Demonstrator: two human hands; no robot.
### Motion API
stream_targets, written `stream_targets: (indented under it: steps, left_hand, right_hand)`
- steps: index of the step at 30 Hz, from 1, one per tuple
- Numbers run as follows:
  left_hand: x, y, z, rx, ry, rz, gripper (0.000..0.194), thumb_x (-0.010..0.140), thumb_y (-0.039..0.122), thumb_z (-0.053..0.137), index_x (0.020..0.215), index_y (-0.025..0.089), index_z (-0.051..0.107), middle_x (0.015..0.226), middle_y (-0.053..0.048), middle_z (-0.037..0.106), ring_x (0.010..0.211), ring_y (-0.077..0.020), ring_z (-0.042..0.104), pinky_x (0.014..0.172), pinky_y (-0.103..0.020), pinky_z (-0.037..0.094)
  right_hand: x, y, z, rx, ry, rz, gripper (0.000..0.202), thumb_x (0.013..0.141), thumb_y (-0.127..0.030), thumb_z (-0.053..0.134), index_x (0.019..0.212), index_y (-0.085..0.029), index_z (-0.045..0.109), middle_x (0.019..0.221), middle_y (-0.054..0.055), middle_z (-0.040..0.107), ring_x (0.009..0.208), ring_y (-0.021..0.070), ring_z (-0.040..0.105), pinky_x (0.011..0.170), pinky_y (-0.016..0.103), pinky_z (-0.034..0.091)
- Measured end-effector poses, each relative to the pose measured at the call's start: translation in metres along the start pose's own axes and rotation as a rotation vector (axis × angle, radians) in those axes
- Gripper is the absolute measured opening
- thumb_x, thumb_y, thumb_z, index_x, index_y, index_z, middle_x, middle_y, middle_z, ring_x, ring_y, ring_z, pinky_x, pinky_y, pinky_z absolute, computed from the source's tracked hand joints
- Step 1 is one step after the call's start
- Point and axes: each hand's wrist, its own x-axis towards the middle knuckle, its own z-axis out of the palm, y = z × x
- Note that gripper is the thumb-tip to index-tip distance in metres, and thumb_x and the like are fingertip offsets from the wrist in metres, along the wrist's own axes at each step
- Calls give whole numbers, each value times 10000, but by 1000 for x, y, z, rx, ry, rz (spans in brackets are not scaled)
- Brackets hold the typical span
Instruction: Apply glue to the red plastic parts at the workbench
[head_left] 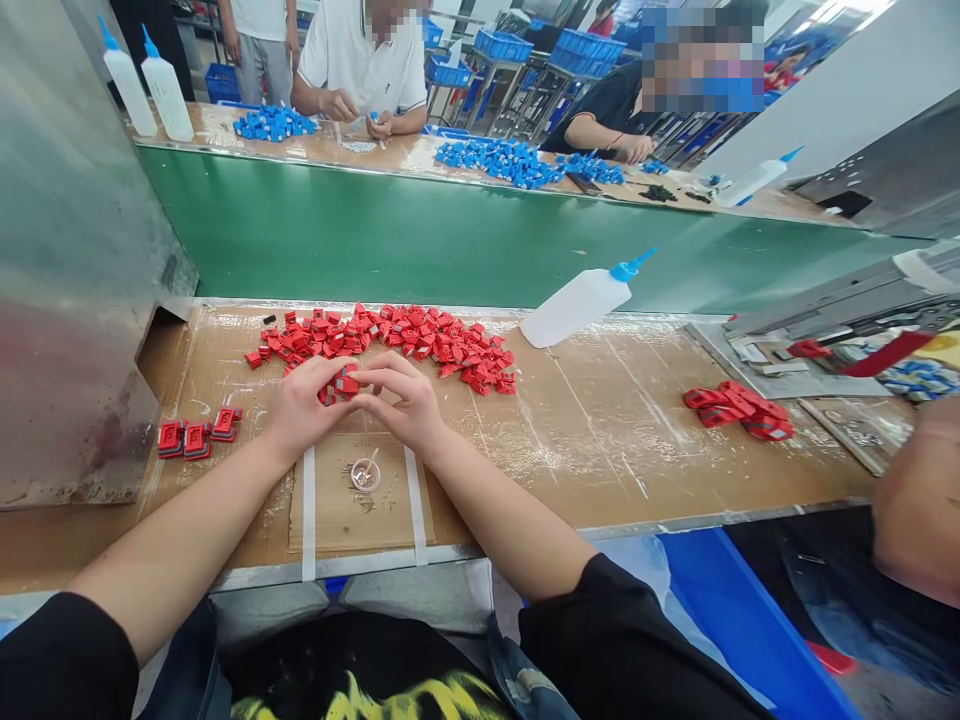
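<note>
My left hand (304,402) and my right hand (401,398) meet at the front edge of a pile of small red parts (420,335). Between their fingertips they hold red parts with grey bits (345,384), partly covered by the fingers. Just below my hands, a small clear cup (365,475) with a thin stick in it rests on a cardboard piece (337,525) bordered by white strips. Several stacked red parts (197,439) stand to the left of my left forearm.
A white bottle with a blue nozzle (577,308) leans behind the pile. Larger red pieces (739,408) lie at the right. A metal housing (67,300) bounds the left. Beyond the green divider (375,230), people handle blue parts (499,160).
</note>
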Motion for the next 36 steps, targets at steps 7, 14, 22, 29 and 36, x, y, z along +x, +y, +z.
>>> stream_targets:
  steps: [7,14,22,29,36]
  left_hand:
    - [-1,4,-4,193,21,137,398,937,377,728,1329,320,694,1013,-25,644,876,-145,649,749,-244,489]
    - [0,1,-5,186,-10,111,412,930,344,727,1341,336,694,1027,-21,611,882,-144,634,764,-250,497]
    - [2,2,-3,169,-27,70,500,878,274,776,1366,312,671,1051,-17,632,899,-141,640,773,-240,512]
    - [4,1,-6,15,-108,69,542,905,408,763,1413,295,613,1111,-39,639,983,-176,647,871,-297,530]
    - [3,-2,-1,108,-141,-33,463,875,483,779,1251,231,679,1107,-58,711,1015,-229,682,919,-345,519]
  right_hand:
    - [7,3,0,479,-203,433,495,841,-514,827,1166,-168,686,1127,89,715,1033,211,689,932,343,590]
    - [5,6,3,513,-208,472,518,796,-468,871,1172,-168,678,1147,88,732,1058,227,706,987,370,579]
    - [2,12,6,468,-201,397,457,890,-498,771,1202,-187,651,1130,80,712,1046,234,703,974,379,586]
    - [3,5,5,349,-197,371,527,976,-601,612,1287,-177,589,1098,84,699,1019,224,676,910,352,588]
    - [-3,11,1,-25,-21,164,347,1001,-482,652,1215,-210,631,987,63,633,854,180,629,738,300,562]
